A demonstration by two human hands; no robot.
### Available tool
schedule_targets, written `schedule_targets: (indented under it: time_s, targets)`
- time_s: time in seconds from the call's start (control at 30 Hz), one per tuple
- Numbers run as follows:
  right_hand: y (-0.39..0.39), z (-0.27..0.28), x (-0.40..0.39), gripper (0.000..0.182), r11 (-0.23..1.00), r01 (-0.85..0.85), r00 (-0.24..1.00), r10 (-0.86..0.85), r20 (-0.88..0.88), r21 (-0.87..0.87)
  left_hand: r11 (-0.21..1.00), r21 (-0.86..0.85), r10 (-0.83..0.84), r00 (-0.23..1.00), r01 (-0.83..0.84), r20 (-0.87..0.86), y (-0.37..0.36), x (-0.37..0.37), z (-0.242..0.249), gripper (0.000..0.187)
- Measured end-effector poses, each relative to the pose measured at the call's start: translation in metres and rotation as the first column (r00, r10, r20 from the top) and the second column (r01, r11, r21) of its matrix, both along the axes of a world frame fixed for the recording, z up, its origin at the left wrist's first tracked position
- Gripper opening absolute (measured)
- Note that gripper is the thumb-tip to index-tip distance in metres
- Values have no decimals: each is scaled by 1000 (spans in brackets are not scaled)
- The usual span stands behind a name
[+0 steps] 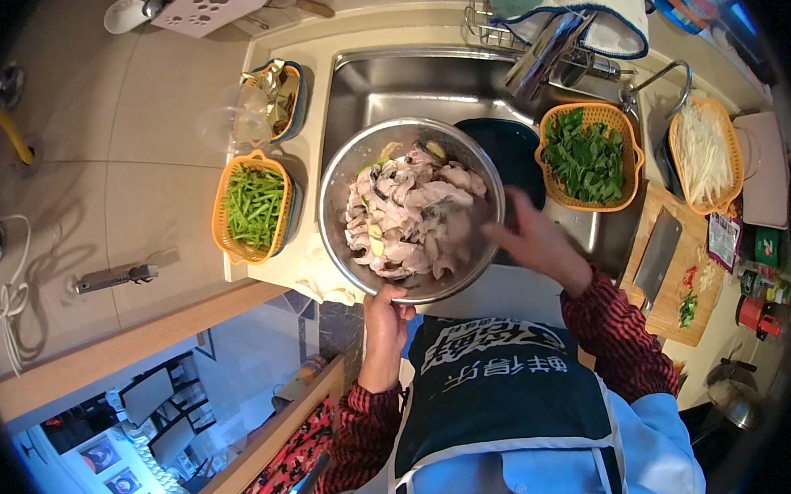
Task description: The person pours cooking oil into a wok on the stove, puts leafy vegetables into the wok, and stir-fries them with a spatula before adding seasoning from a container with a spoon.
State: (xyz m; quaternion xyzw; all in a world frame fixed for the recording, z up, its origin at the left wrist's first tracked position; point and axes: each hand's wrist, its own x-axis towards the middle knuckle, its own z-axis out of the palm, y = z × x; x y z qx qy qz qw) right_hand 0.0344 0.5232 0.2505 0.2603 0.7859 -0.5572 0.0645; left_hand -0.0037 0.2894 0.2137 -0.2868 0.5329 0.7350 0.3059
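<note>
in the head view, a big shiny metal bowl is over the front left part of the sink. it holds lots of raw fish slices, pale pink and wet-looking, with dark skin and a few yellow slices. the left hand grips the near rim. the right hand is blurry by the right rim, fingers apart, maybe touching; i can't tell.

A metal bowl of pale raw slices is being held on the near side by the left hand, while the blurred right hand is being held at its right side.
</note>
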Motion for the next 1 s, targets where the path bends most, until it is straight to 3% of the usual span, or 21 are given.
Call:
schedule_targets:
  time_s: [0.03,0.07,0.1,0.17,0.2,0.23,0.3,0.43,0.5,0.53,0.57,0.6,0.73,0.8,0.9,0.93,0.97,1.0]
  targets:
    - [-4,-8,3,40,942,-25,984,82,155,-334,999,33,5,999,-7,42,1,-1,-3,19]
    - [-10,-19,6,38,939,38,994,0,112,-343,999,-35,-9,1000,10,25,5,0,-4,14]
    - [-13,-13,10,38,941,38,994,-1,111,-337,1000,-29,-10,1000,10,24,9,3,0,14]
    - [-20,2,17,35,992,72,977,-90,-191,-101,999,5,34,997,-34,-73,17,9,12,6]
    - [-23,-10,17,31,986,134,931,-159,-328,-98,998,47,44,994,-39,-104,20,7,7,5]
    - [-24,-19,17,31,987,134,931,-158,-330,-92,998,53,43,994,-38,-105,17,5,-2,5]
    - [-20,-35,21,29,985,153,980,-162,-119,-77,996,73,-70,984,59,162,9,1,-18,6]
    - [-19,-49,29,28,986,141,990,-139,27,-92,996,56,-81,965,69,251,15,6,-26,10]
    - [-25,-37,36,27,972,183,977,-196,-86,-144,998,63,-45,962,29,269,10,14,-29,11]
    - [-26,-42,36,27,972,185,976,-199,-86,-144,997,22,-71,986,69,150,8,15,-28,11]
    - [-28,-53,35,26,980,175,957,-192,-216,-94,994,-24,-102,994,103,30,8,14,-27,12]
    - [-30,-62,34,26,984,171,923,-175,-343,-43,995,-24,-91,993,93,81,7,9,-30,12]
    - [-34,-84,31,25,972,214,959,-228,-169,-97,988,-20,-143,962,152,234,4,-3,-39,10]
    - [-30,-93,32,26,976,218,956,-214,-199,-3,990,7,-139,966,141,216,6,-3,-47,9]
    - [-31,-44,35,26,980,197,976,-200,-90,-39,999,1,-36,977,36,211,10,6,-41,14]
    - [-34,-51,37,26,979,201,975,-204,-84,-42,999,-15,-33,991,35,131,12,5,-39,14]
    - [-36,-67,37,25,978,207,954,-204,-222,-8,999,-25,-26,999,27,39,14,3,-39,14]
    - [-38,-71,36,25,976,217,914,-195,-356,24,998,-12,-61,989,63,136,5,2,-37,13]
